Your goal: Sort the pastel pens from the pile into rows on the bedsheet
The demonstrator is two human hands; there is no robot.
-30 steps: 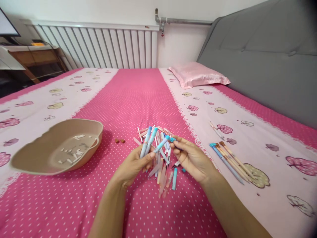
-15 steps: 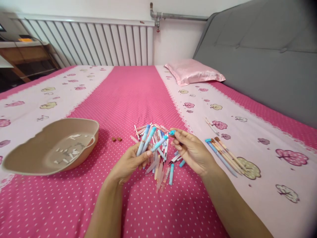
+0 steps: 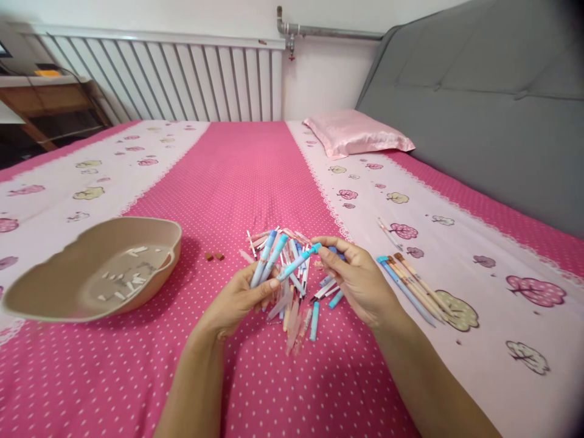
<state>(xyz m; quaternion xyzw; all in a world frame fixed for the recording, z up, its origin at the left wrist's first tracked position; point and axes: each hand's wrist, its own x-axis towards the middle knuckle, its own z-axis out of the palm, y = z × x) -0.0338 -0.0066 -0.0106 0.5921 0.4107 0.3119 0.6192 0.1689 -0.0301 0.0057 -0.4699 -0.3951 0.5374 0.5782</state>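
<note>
My left hand (image 3: 238,299) is closed around three light-blue pen barrels. Two of these pen barrels (image 3: 263,260) point up and away, while the third barrel (image 3: 294,265) slants right under my thumb. A bright blue end cap (image 3: 314,248) sits at the tip of that slanted barrel, pinched between the thumb and fingers of my right hand (image 3: 358,281). Below and behind both hands lies a loose pile of pen parts (image 3: 292,319), with pink, white and blue pieces and thin refills. Part of the pile is hidden by my hands.
On the left stands a beige basin (image 3: 55,292) with small white pieces inside. Two little brown pieces (image 3: 214,257) lie beside it. Several pens with blue and brown ends (image 3: 413,289) lie in a row at right, near thin sticks (image 3: 390,234). A pink pillow (image 3: 358,134) lies farther back.
My right hand has brought the blue end cap down onto the tip of the slanted barrel; a gap showed between them before. My left hand stays nearly still.
</note>
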